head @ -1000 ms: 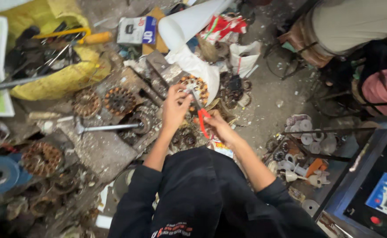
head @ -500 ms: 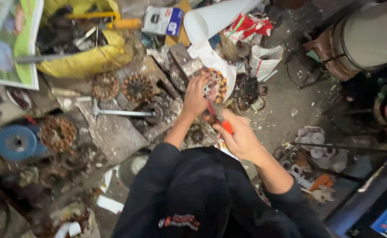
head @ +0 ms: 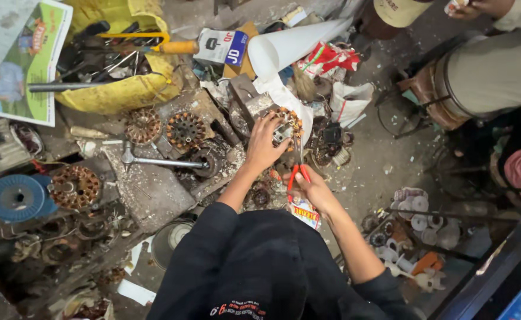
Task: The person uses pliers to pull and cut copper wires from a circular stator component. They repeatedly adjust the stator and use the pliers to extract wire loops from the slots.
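Left hand (head: 264,144) is gripping a copper-wound motor stator (head: 285,125) just above frame center, fingers curled over its near edge and pressing it down on white paper (head: 284,98). Right hand (head: 315,191) is closing around the red handles of a pair of pliers (head: 298,167), just below the stator; plier nose is pointing up into the windings, tip contact too small to confirm. Both forearms are coming up from the dark sleeves at bottom center.

More stators are sitting left of center: two (head: 144,125) (head: 185,130) side by side, another (head: 74,186) at mid left beside a blue wire spool (head: 15,198). A steel wrench (head: 162,160) is lying between them. A yellow tub of tools (head: 118,89) is sitting at upper left. A white paper cone (head: 296,42) is lying at top center. Another person's trouser leg (head: 497,71) is showing at upper right.
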